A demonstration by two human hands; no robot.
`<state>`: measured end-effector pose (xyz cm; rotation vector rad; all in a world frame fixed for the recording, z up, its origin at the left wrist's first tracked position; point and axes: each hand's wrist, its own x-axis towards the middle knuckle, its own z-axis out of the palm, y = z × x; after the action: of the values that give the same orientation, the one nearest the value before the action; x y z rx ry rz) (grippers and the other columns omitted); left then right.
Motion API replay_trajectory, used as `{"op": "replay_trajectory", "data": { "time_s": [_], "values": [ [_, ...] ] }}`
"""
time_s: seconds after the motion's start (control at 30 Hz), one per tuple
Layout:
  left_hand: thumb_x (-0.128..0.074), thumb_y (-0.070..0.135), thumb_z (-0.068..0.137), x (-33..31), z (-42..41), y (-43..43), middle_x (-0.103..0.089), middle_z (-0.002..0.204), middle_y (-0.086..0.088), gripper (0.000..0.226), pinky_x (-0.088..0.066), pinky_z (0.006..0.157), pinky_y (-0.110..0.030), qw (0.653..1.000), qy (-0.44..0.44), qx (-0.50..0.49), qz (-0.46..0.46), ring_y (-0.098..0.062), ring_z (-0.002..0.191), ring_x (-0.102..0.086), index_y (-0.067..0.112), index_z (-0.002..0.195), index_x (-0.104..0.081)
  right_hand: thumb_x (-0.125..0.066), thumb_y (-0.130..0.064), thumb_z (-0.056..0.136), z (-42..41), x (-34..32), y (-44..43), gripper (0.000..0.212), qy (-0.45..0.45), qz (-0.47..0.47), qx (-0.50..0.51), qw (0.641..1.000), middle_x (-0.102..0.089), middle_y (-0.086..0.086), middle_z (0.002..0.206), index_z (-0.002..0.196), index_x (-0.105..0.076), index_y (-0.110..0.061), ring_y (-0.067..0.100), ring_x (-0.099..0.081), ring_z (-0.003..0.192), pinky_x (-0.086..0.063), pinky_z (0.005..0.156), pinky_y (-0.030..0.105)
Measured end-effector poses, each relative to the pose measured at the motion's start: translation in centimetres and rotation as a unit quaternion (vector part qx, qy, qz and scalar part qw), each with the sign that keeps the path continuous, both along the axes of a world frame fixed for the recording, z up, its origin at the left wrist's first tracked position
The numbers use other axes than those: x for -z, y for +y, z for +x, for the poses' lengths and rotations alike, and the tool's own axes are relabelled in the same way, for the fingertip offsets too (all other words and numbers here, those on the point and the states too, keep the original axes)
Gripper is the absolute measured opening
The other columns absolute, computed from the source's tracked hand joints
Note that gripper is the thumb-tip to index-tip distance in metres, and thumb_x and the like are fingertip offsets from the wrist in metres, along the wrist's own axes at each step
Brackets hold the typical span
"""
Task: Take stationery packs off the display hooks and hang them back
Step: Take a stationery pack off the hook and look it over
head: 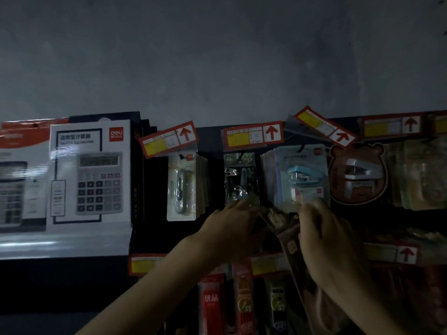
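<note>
Held tilted between both hands, just below hanging blue stapler pack [303, 176]: brown stationery pack [275, 220]. Pinched at top by left hand [229, 228], gripped lower down by curled right hand [331, 245].

Open above tags [252, 135], along bare wall [217, 56]; tightly hung packs [183, 187] below; narrow dark gap right of calculator box [89, 172].

"deli" logo on calculator box [90, 175]

A white calculator box [89, 175] stands at left, a grey wall [217, 56] above it
</note>
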<state>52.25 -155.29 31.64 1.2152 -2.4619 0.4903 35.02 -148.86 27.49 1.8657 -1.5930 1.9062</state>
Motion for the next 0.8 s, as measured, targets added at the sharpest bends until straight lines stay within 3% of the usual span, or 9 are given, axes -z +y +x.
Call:
{"op": "replay_trajectory", "data": {
  "time_s": [0.07, 0.17, 0.33, 0.4, 0.47, 0.57, 0.63, 0.8],
  "values": [
    [-0.046, 0.056, 0.101, 0.7, 0.4, 1.7, -0.038, 0.151, 0.008, 0.048, -0.048, 0.105, -0.045, 1.0, 0.006, 0.005, -0.021, -0.017, 0.135, -0.042, 0.039, 0.146, -0.04, -0.019, -0.052, 0.09, 0.1, -0.2, 0.4, 0.04, -0.007, 0.004, -0.006, 1.0, -0.054, 0.004, 0.067, 0.085, -0.047, -0.024, 0.02, -0.054, 0.061, -0.035, 0.056, 0.034],
    [-0.046, 0.059, 0.101, 1.5, 1.1, 3.9, -0.039, 0.149, 0.014, 0.049, -0.046, 0.104, -0.039, 0.996, 0.04, 0.026, -0.071, -0.011, 0.133, -0.041, 0.042, 0.146, -0.038, -0.031, -0.048, 0.101, 0.3, -0.3, 0.5, 0.035, -0.037, 0.005, -0.022, 0.999, -0.056, 0.006, 0.071, 0.089, -0.05, -0.021, 0.024, -0.056, 0.065, -0.044, 0.063, 0.042],
    [-0.051, 0.041, 0.101, 2.7, 2.7, 5.9, -0.052, 0.125, 0.023, 0.033, -0.055, 0.09, -0.031, 0.974, 0.198, 0.102, -0.034, -0.001, 0.111, -0.056, 0.041, 0.134, -0.052, -0.044, -0.037, 0.106, 0.8, 0.0, 0.6, 0.026, -0.071, -0.029, -0.075, 0.994, -0.051, -0.004, 0.06, 0.086, -0.049, -0.022, 0.02, -0.049, 0.055, -0.041, 0.058, 0.047],
    [-0.051, 0.029, 0.101, 3.0, 3.3, 6.4, -0.062, 0.12, 0.022, 0.032, -0.058, 0.089, -0.033, 0.938, 0.311, 0.149, 0.038, 0.001, 0.107, -0.063, 0.039, 0.13, -0.061, -0.047, -0.037, 0.105, 1.1, -0.2, 0.7, 0.026, -0.083, -0.035, -0.109, 0.99, -0.046, -0.009, 0.056, 0.083, -0.049, -0.024, 0.011, -0.043, 0.05, -0.035, 0.057, 0.038],
    [-0.049, 0.019, 0.104, 3.1, 3.5, 7.0, -0.072, 0.113, 0.016, 0.029, -0.059, 0.09, -0.031, 0.89, 0.402, 0.183, 0.117, -0.001, 0.104, -0.069, 0.034, 0.12, -0.068, -0.053, -0.036, 0.104, 1.4, -0.4, 0.8, 0.024, -0.103, -0.039, -0.137, 0.984, -0.051, -0.004, 0.064, 0.084, -0.052, -0.021, 0.015, -0.048, 0.056, -0.037, 0.06, 0.036],
    [-0.062, 0.025, 0.098, 2.7, 3.6, 7.9, -0.078, 0.102, 0.003, 0.016, -0.062, 0.084, -0.031, 0.812, 0.509, 0.19, 0.215, -0.014, 0.097, -0.075, 0.025, 0.107, -0.074, -0.058, -0.034, 0.102, 1.9, -0.7, 1.1, 0.019, -0.135, -0.041, -0.17, 0.975, -0.062, 0.004, 0.085, 0.092, -0.06, -0.017, 0.018, -0.06, 0.073, -0.044, 0.066, 0.035],
    [-0.071, 0.029, 0.089, 2.8, 3.7, 8.2, -0.079, 0.097, -0.005, 0.022, -0.063, 0.072, -0.028, 0.769, 0.541, 0.196, 0.278, -0.019, 0.09, -0.077, 0.014, 0.105, -0.075, -0.06, -0.031, 0.101, 2.3, -0.9, 1.3, 0.017, -0.146, -0.049, -0.186, 0.97, -0.064, 0.001, 0.083, 0.091, -0.062, -0.017, 0.01, -0.06, 0.071, -0.045, 0.068, 0.032],
    [-0.075, 0.015, 0.089, 3.7, 4.1, 7.9, -0.08, 0.09, -0.007, 0.012, -0.058, 0.066, -0.021, 0.779, 0.542, 0.183, 0.256, -0.017, 0.083, -0.078, 0.006, 0.096, -0.073, -0.065, -0.031, 0.099, 3.2, -1.2, 1.4, 0.015, -0.173, -0.074, -0.209, 0.96, -0.067, -0.013, 0.076, 0.093, -0.066, -0.018, 0.0, -0.063, 0.073, -0.046, 0.068, 0.019]
  ]
}}
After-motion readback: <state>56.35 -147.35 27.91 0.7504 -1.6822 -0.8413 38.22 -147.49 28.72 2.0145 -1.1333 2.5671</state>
